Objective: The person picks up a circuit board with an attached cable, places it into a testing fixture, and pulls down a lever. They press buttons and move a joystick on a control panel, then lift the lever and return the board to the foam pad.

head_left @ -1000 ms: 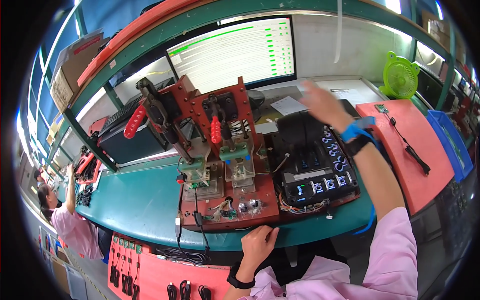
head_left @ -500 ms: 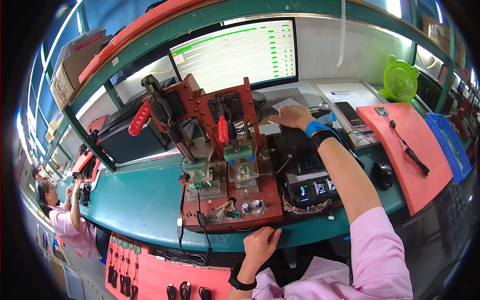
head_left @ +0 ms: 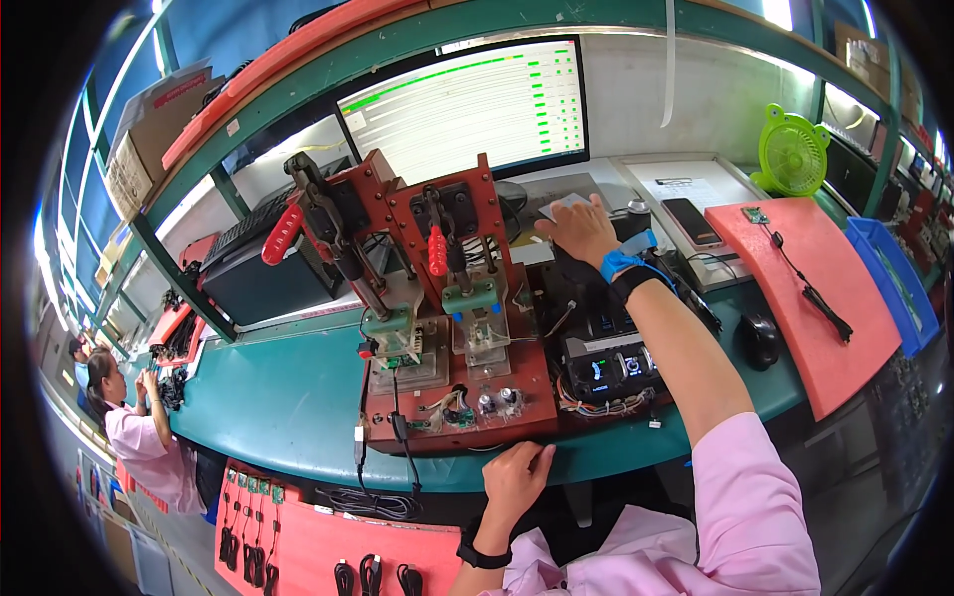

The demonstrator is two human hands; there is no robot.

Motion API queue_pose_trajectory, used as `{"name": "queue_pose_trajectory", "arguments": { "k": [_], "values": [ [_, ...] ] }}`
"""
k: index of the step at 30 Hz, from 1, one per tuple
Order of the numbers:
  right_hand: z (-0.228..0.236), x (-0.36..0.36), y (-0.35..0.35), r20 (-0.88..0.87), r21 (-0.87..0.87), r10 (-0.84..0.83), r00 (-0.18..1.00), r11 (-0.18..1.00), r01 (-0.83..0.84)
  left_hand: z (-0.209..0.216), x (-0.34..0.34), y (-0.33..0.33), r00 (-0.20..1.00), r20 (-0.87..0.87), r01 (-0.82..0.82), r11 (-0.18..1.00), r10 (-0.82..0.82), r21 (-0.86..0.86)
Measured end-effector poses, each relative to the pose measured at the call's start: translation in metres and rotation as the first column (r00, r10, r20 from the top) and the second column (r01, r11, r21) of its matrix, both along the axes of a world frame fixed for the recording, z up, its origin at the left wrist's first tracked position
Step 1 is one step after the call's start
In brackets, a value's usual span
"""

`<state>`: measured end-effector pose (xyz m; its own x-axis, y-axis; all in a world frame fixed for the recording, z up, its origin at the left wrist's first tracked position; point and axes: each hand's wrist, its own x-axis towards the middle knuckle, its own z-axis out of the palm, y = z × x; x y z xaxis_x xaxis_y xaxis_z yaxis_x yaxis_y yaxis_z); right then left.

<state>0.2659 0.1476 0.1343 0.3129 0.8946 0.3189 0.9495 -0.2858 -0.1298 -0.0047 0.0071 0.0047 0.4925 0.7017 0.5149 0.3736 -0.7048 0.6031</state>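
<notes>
My right hand [head_left: 581,236] reaches far over the bench with its fingers spread, above or touching a black object beside the black test unit [head_left: 611,370]; the palm hides the contact. A blue strap [head_left: 624,260] and a black band circle that wrist. At the bench's front edge my left hand [head_left: 517,479] is curled closed, with nothing visible in it. In front of it stands a red test fixture [head_left: 457,407] with two toggle clamps with red handles [head_left: 437,250]. A green circuit board [head_left: 396,360] sits under the left clamp, a black cable [head_left: 399,422] running down from it.
Behind the fixture stands a lit monitor [head_left: 467,109]. To the right are a phone [head_left: 693,223], a mouse [head_left: 760,341], a green fan [head_left: 793,154] and a pink mat [head_left: 795,298] with a cabled board. Coiled cables [head_left: 370,576] lie on the front pink mat. A co-worker [head_left: 144,432] sits at far left.
The fingers of my right hand have spread apart, and the hand has shifted slightly. My left hand stays curled at the bench edge. The view has shifted a little.
</notes>
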Motion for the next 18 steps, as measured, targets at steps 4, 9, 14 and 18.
{"name": "queue_pose_trajectory", "arguments": {
  "k": [4, 9, 14, 18],
  "values": [
    [0.008, -0.008, -0.008, 0.016, -0.106, 0.006, 1.0, 0.994, -0.004, -0.001, 0.0, -0.001, 1.0, 0.015, -0.007, 1.0, 0.007, 0.02],
    [0.008, -0.02, -0.046, 0.139, -0.067, 0.089, 0.986, 0.995, -0.081, -0.003, 0.0, 0.0, 0.999, 0.033, 0.006, 0.999, -0.007, 0.033],
    [-0.007, -0.053, -0.137, 0.328, 0.012, 0.21, 0.921, 0.974, -0.227, -0.005, -0.004, 0.001, 0.999, 0.039, 0.022, 0.999, -0.023, 0.026],
    [-0.015, -0.059, -0.152, 0.379, 0.032, 0.241, 0.894, 0.962, -0.273, -0.004, -0.005, 0.002, 0.999, 0.031, 0.033, 0.998, -0.035, 0.061]
  ]
}}
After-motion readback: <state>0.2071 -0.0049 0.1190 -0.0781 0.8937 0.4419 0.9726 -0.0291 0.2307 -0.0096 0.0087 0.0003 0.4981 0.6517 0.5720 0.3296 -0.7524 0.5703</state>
